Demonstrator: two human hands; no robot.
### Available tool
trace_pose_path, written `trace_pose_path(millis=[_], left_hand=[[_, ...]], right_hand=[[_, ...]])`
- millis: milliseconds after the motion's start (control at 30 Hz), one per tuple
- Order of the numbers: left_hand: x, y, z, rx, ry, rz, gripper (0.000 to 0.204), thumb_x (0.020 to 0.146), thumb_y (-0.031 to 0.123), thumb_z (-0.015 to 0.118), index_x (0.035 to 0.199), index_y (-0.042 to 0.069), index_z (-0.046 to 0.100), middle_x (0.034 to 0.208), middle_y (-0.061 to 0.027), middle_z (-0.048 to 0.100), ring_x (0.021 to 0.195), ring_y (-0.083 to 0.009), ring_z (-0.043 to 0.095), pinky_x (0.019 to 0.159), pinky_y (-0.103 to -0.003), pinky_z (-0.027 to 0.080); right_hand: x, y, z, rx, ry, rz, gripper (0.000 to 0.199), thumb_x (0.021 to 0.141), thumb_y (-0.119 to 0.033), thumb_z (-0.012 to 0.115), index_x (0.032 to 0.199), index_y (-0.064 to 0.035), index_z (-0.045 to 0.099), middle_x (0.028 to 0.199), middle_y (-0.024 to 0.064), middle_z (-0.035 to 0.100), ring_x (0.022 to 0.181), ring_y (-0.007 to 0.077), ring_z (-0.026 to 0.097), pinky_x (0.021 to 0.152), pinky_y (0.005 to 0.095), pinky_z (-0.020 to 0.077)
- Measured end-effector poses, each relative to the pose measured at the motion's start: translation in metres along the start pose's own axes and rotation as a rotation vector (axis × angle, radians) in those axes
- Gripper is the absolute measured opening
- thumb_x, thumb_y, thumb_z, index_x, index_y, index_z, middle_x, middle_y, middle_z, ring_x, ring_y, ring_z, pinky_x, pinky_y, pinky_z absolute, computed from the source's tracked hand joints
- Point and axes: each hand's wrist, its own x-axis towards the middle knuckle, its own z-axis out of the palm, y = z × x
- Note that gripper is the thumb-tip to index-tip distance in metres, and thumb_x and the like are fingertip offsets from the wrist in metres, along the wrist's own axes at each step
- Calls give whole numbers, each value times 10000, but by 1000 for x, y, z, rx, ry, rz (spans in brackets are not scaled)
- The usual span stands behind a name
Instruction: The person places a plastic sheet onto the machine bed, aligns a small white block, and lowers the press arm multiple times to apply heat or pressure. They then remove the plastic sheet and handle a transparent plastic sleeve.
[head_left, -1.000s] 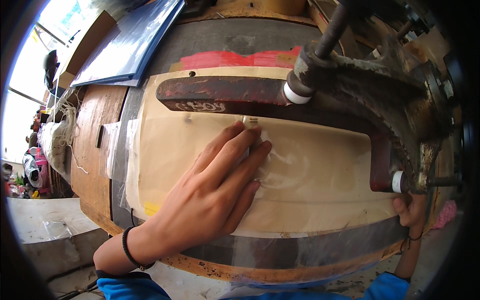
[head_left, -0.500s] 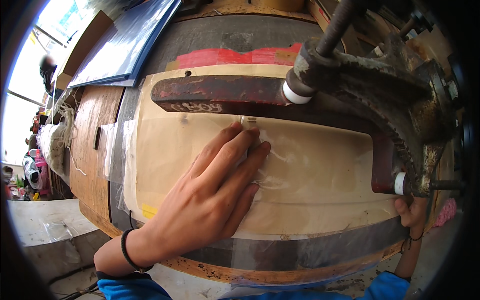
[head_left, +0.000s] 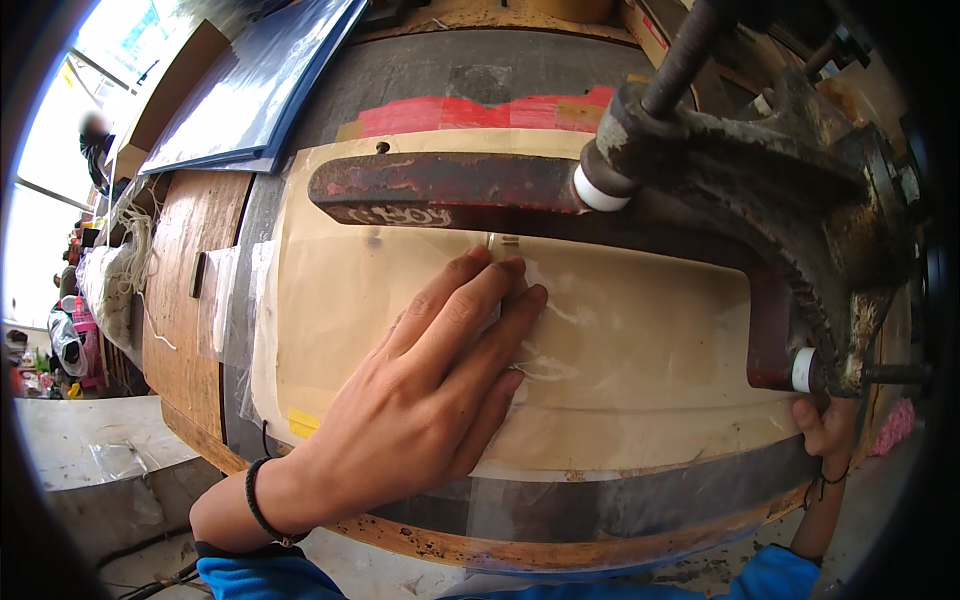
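Note:
My left hand (head_left: pixel 415 400) lies flat with fingers stretched on a thin clear plastic piece (head_left: pixel 560 345) over tan paper (head_left: pixel 660 400). Its fingertips are just short of a worn dark red metal bar (head_left: pixel 440 180) that crosses the paper. A small pair of dark marks (head_left: pixel 511 241) shows by the fingertips. At the right, my right hand (head_left: pixel 828 428) is beside the lower end of a cast metal clamp (head_left: pixel 800 185), below a white collar (head_left: pixel 803 370). Its thumb shows, but its other fingers are hidden.
Blue-edged clear sheets (head_left: pixel 255 100) lie at the far left. Red tape (head_left: pixel 480 115) is stuck to the dark table surface (head_left: pixel 400 85) behind the paper. White string (head_left: pixel 140 240) hangs at the left beside wooden boards (head_left: pixel 190 300). A person (head_left: pixel 95 150) is in the background.
The whole view has shifted slightly, with the bar and paper appearing a little farther right. Both hands keep nearly the same pose and place against them.

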Motion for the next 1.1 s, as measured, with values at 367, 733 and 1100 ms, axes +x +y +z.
trace_pose_path(millis=[367,733,1100], left_hand=[[1,-2,-1,1,-2,4,482,873,38,602,1348,-36,574,1411,-254,486,1360,-470,449,1124,-522,394],[-1,-1,-3,2,-4,-4,481,872,32,598,1349,-30,573,1411,-252,486,1357,-471,449,1120,-522,395],[4,7,1,29,35,-34,440,920,44,552,1355,-13,586,1445,-237,494,1382,-440,435,1144,-491,362]], right_hand=[[-14,32,2,-28,30,-70,616,739,-253,780,1231,46,561,1224,187,535,1081,341,557,945,433,442],[-12,18,-9,-115,-86,-49,691,925,-401,688,1387,77,501,1342,189,577,1265,293,532,1078,405,392],[41,-47,-10,-89,-105,-322,491,823,-240,741,1214,45,658,1187,235,682,1288,428,545,1091,478,409]])
